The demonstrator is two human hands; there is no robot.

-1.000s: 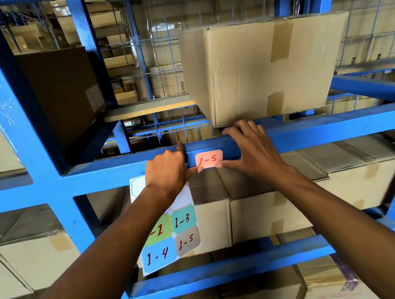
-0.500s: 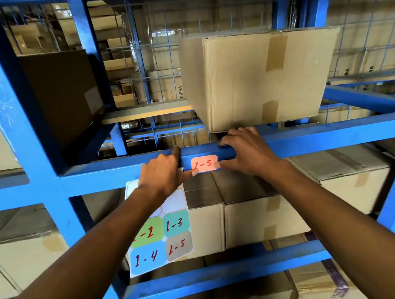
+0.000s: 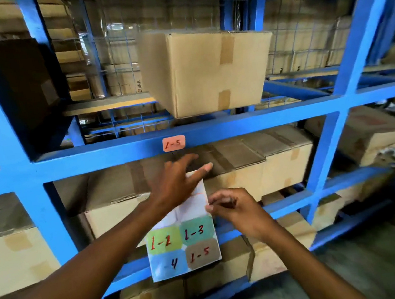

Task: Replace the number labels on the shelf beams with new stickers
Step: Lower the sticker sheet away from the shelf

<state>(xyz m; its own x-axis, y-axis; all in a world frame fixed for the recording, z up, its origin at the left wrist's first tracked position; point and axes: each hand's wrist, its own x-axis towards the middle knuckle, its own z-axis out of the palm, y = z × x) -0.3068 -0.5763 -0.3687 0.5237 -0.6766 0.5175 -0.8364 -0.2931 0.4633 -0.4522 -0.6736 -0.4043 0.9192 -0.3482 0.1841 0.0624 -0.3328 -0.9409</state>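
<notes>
- Sticking flat on the front face of the blue metal shelf beam (image 3: 115,154) is a salmon-pink paper label (image 3: 174,143) marked "1-5" in red, with no hand touching it.
- Below the beam, the left hand (image 3: 173,182) holds the top of a white sticker sheet (image 3: 182,238); its fingers are spread and mostly straight over the sheet's front, and the part of the grip behind the paper is hidden.
- The right hand (image 3: 236,210) has its fingers curled, fingertips pinching the sheet's right edge near the top.
- The sheet hangs upright between the hands, carrying a green sticker "1-2" (image 3: 163,241), a teal sticker "1-3" (image 3: 196,231), a pale blue sticker (image 3: 169,265) showing a "4", and a brown sticker "1-5" (image 3: 202,254); its upper cells look blank.
- A taped brown cardboard box (image 3: 207,71) sits on the level above the beam, and a row of cardboard cartons (image 3: 257,163) fills the level behind the hands.
</notes>
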